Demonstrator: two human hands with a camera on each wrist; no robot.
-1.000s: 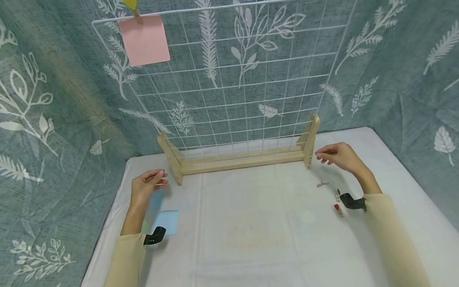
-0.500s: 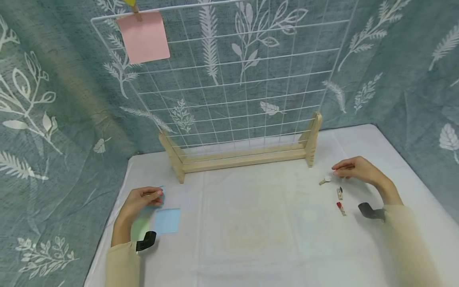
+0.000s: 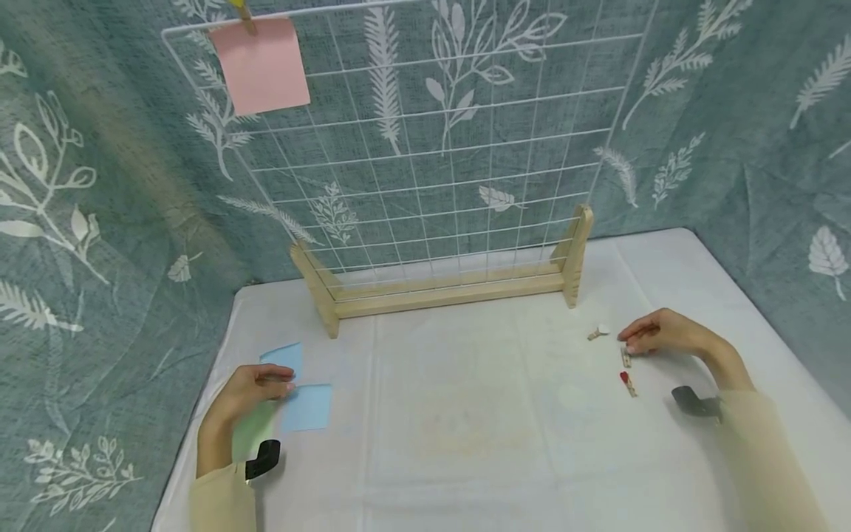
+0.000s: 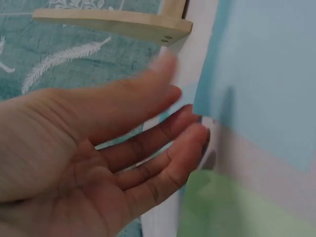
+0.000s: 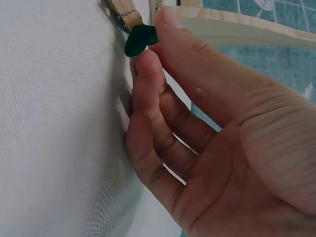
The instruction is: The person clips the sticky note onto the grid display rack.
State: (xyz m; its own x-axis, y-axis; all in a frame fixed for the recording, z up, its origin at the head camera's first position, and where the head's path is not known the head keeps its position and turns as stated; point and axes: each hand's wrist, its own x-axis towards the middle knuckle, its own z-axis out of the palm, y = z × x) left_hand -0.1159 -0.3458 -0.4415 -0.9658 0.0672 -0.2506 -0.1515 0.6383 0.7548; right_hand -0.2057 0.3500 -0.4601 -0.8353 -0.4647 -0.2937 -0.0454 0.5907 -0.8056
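In the head view, my left hand (image 3: 249, 391) hovers with loosely bent fingers over the left side of the table. Its thumb is at the corner of a light blue sticky note (image 3: 307, 408); a second blue note (image 3: 284, 356) lies behind the hand and a green note (image 3: 253, 430) partly under it. My right hand (image 3: 668, 332) reaches down to a small wooden clothespin (image 3: 626, 360), which carries a green heart (image 5: 141, 40). Thumb and fingertips are right at that heart, with the thumb overlapping it in the right wrist view.
A clothespin with a red heart (image 3: 628, 383) lies nearer, and one with a white heart (image 3: 598, 332) farther back. Behind stands a white wire grid (image 3: 419, 170) on a wooden stand (image 3: 452, 293). A pink note (image 3: 262, 66) hangs clipped at its upper left.
My left hand has come down and toward me, baring the rear blue note. The right hand has moved from beside the stand, past the white-heart clothespin, to the green-heart one.
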